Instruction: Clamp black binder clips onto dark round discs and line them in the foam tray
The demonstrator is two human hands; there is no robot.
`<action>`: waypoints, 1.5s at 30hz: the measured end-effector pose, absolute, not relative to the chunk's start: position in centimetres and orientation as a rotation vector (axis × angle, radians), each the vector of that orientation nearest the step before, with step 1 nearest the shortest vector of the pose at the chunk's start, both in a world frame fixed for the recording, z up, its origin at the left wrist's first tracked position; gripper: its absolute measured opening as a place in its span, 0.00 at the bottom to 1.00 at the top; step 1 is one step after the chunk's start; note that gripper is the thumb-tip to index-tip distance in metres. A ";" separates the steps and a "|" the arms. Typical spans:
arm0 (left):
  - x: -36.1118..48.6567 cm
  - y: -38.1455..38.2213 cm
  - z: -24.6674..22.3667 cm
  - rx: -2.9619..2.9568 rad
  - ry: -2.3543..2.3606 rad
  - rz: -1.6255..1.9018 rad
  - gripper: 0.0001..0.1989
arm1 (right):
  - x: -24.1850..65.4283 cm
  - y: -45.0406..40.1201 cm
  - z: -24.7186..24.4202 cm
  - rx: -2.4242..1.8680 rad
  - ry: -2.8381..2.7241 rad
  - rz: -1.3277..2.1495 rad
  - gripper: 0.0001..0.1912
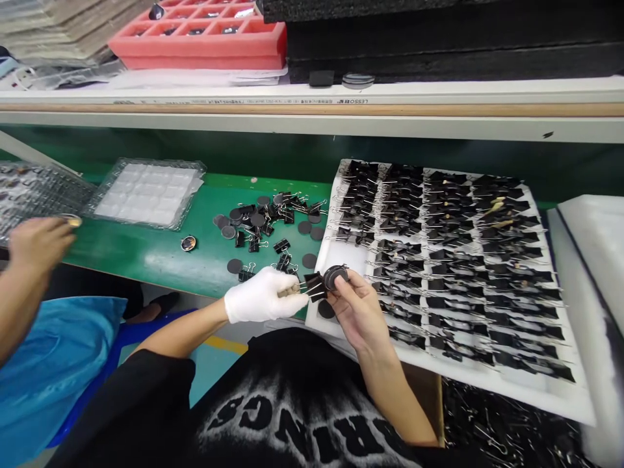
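Note:
My left hand, in a white glove, pinches the wire handles of a black binder clip in front of my chest. The clip's jaws are at the edge of a round black piece, which my bare right hand holds between thumb and fingers. Whether the jaws grip the piece is too small to tell. Black binder clips and flat black discs lie scattered on the green table. Right of my hands, a white foam tray bears rows of clips clamped on dark parts.
At the left, another person's hand is over clear plastic trays. A white tray and a small round part lie nearby. A shelf spans above, holding a red foam box. Loose clips fill a box below right.

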State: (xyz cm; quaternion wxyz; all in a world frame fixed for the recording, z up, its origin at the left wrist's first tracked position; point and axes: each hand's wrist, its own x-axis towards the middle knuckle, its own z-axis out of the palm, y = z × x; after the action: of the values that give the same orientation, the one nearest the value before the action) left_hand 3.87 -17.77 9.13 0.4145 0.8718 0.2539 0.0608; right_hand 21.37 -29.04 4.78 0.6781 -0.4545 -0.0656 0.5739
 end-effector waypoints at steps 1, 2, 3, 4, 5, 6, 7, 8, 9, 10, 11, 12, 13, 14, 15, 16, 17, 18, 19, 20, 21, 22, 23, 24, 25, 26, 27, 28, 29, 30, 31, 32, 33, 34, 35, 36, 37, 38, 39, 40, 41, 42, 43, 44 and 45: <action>3.9 -17.9 8.9 2.169 0.657 0.146 0.17 | 21.3 -29.0 4.7 -1.033 -0.158 1.274 0.16; 4.0 -18.0 8.7 2.152 0.678 0.139 0.18 | 21.2 -28.9 4.7 -1.045 -0.176 1.262 0.16; 4.0 -18.1 8.5 2.136 0.698 0.130 0.18 | 21.1 -28.9 4.7 -1.059 -0.198 1.252 0.17; 4.0 -18.2 8.4 2.120 0.714 0.118 0.18 | 21.1 -28.9 4.7 -1.072 -0.223 1.245 0.17; 4.1 -18.3 8.3 2.105 0.725 0.105 0.19 | 21.0 -28.9 4.7 -1.084 -0.246 1.241 0.17; 4.1 -18.3 8.3 2.092 0.734 0.091 0.19 | 21.0 -28.9 4.6 -1.095 -0.264 1.235 0.17; 4.2 -18.3 8.3 2.083 0.741 0.076 0.19 | 20.9 -28.9 4.6 -1.104 -0.276 1.227 0.17; 4.2 -18.3 8.3 2.081 0.747 0.062 0.19 | 20.9 -28.9 4.5 -1.112 -0.282 1.219 0.17; 4.3 -18.3 8.4 2.085 0.749 0.048 0.19 | 20.9 -28.9 4.4 -1.117 -0.286 1.212 0.17; 4.3 -18.2 8.5 2.096 0.751 0.037 0.18 | 20.8 -29.0 4.3 -1.121 -0.289 1.208 0.17; 4.3 -18.0 8.7 2.112 0.749 0.023 0.18 | 20.8 -29.0 4.2 -1.124 -0.294 1.204 0.17; 4.2 -17.7 8.9 2.130 0.736 0.003 0.18 | 20.8 -29.0 4.0 -1.128 -0.301 1.203 0.17; 4.1 -17.3 9.1 2.147 0.704 -0.028 0.18 | 20.7 -29.0 4.0 -1.130 -0.306 1.199 0.17; 3.9 -16.8 9.4 2.159 0.661 -0.067 0.16 | 20.7 -29.1 3.9 -1.126 -0.303 1.184 0.16; 3.7 -16.2 9.6 2.172 0.628 -0.099 0.14 | 20.6 -29.1 3.9 -1.113 -0.289 1.158 0.16; 3.5 -15.6 9.7 2.200 0.635 -0.109 0.12 | 20.6 -29.1 3.9 -1.088 -0.260 1.126 0.16; 3.2 -15.1 9.6 2.257 0.693 -0.096 0.12 | 20.5 -29.0 4.0 -1.053 -0.219 1.098 0.16; 3.1 -14.7 9.4 2.346 0.803 -0.065 0.13 | 20.5 -29.0 4.1 -1.015 -0.173 1.078 0.17; 3.0 -14.4 9.1 2.457 0.941 -0.029 0.17 | 20.5 -28.9 4.1 -0.981 -0.127 1.067 0.18; 3.0 -14.2 8.6 2.576 1.072 -0.007 0.21 | 20.4 -28.8 4.2 -0.958 -0.090 1.067 0.18; 3.1 -14.1 8.0 2.690 1.166 -0.014 0.25 | 20.4 -28.7 4.3 -0.947 -0.063 1.078 0.17; 3.2 -14.1 7.3 2.785 1.206 -0.048 0.28 | 20.3 -28.7 4.4 -0.948 -0.049 1.095 0.16; 3.4 -14.0 6.7 2.854 1.204 -0.094 0.29 | 20.2 -28.6 4.5 -0.955 -0.046 1.111 0.16; 3.5 -14.0 6.2 2.899 1.190 -0.133 0.28 | 20.1 -28.6 4.6 -0.965 -0.050 1.128 0.16; 3.6 -13.8 5.8 2.926 1.176 -0.157 0.26 | 20.0 -28.6 4.6 -0.973 -0.063 1.150 0.16; 3.6 -13.6 5.6 2.942 1.173 -0.159 0.25 | 20.0 -28.7 4.7 -0.976 -0.079 1.178 0.16; 3.5 -13.4 5.5 2.944 1.177 -0.135 0.24 | 19.9 -28.7 4.8 -0.974 -0.098 1.207 0.16; 3.3 -13.2 5.7 2.930 1.181 -0.082 0.23 | 19.8 -28.8 4.8 -0.970 -0.118 1.239 0.15; 3.1 -13.1 6.0 2.893 1.172 -0.002 0.24 | 19.7 -28.9 4.8 -0.974 -0.142 1.272 0.15; 2.8 -13.1 6.4 2.824 1.144 0.096 0.24 | 19.7 -29.0 4.8 -0.983 -0.173 1.305 0.14; 2.6 -13.3 6.8 2.721 1.093 0.189 0.24 | 19.6 -29.1 4.8 -0.991 -0.213 1.335 0.15; 2.4 -13.6 7.3 2.592 1.023 0.262 0.24 | 19.5 -29.2 4.8 -0.993 -0.261 1.361 0.16; 2.2 -14.0 7.7 2.455 0.951 0.307 0.24 | 19.4 -29.2 4.7 -0.984 -0.315 1.389 0.17; 2.1 -14.5 8.2 2.335 0.888 0.321 0.23 | 19.4 -29.3 4.6 -0.963 -0.367 1.417 0.17; 2.1 -15.0 8.6 2.245 0.834 0.303 0.22 | 19.5 -29.3 4.5 -0.937 -0.417 1.442 0.17; 2.0 -15.5 9.0 2.193 0.785 0.266 0.22 | 19.6 -29.3 4.5 -0.920 -0.469 1.456 0.16; 2.0 -15.9 9.5 2.176 0.733 0.225 0.21 | 19.8 -29.4 4.5 -0.921 -0.522 1.455 0.14; 1.9 -16.2 9.9 2.186 0.685 0.183 0.21 | 20.0 -29.4 4.5 -0.939 -0.576 1.447 0.13; 1.9 -16.5 10.3 2.208 0.650 0.146 0.20 | 20.4 -29.5 4.5 -0.962 -0.632 1.431 0.12; 1.9 -16.7 10.7 2.238 0.642 0.119 0.18 | 20.7 -29.5 4.7 -0.987 -0.690 1.416 0.10; 2.0 -16.9 11.0 2.268 0.669 0.099 0.16 | 21.1 -29.6 4.8 -1.005 -0.748 1.411 0.09; 2.1 -17.1 11.3 2.294 0.728 0.084 0.14 | 21.4 -29.6 5.0 -1.014 -0.802 1.416 0.08; 2.2 -17.3 11.6 2.311 0.798 0.068 0.15 | 21.6 -29.7 5.3 -1.014 -0.853 1.425 0.07; 2.4 -17.5 11.8 2.317 0.855 0.055 0.17 | 21.7 -29.7 5.5 -1.011 -0.903 1.432 0.06; 2.5 -17.7 11.9 2.315 0.889 0.046 0.20 | 21.8 -29.7 5.7 -1.008 -0.943 1.435 0.05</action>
State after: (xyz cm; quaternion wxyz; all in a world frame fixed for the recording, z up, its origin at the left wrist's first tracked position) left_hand 2.55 -17.72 11.89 0.3246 0.8828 0.3391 0.0175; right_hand 21.83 -29.74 5.68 0.5441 -0.4246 -0.3976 0.6046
